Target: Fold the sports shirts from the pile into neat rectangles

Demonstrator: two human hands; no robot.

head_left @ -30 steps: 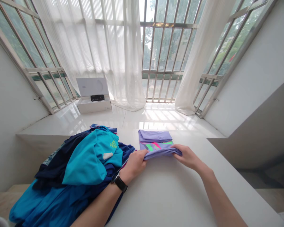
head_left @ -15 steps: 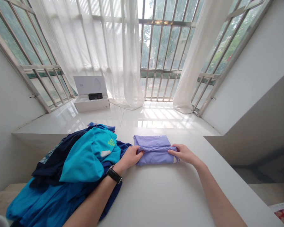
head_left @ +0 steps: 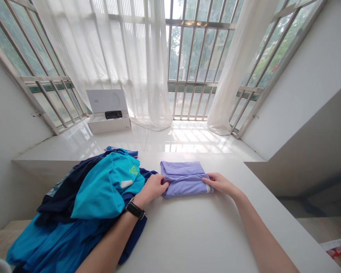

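A lavender garment, folded into a flat rectangle with a crease across its middle, lies on the white table. Its exact kind does not show. My left hand, with a black watch on the wrist, pinches the garment's left edge. At the opposite end, my right hand grips the right edge, thumb and fingers closed on the cloth near a pale print. Left of it is a loose heap of clothes, with a turquoise shirt on top, close to my left forearm.
An open white box with a black device in it stands on the glossy sill at the back left. White curtains hang before the barred window. Some red patterned cloth shows at the lower right.
The middle fold of the lavender garment lies a little flatter. My left hand has shifted slightly outward to the left edge; the right hand keeps nearly the same place.
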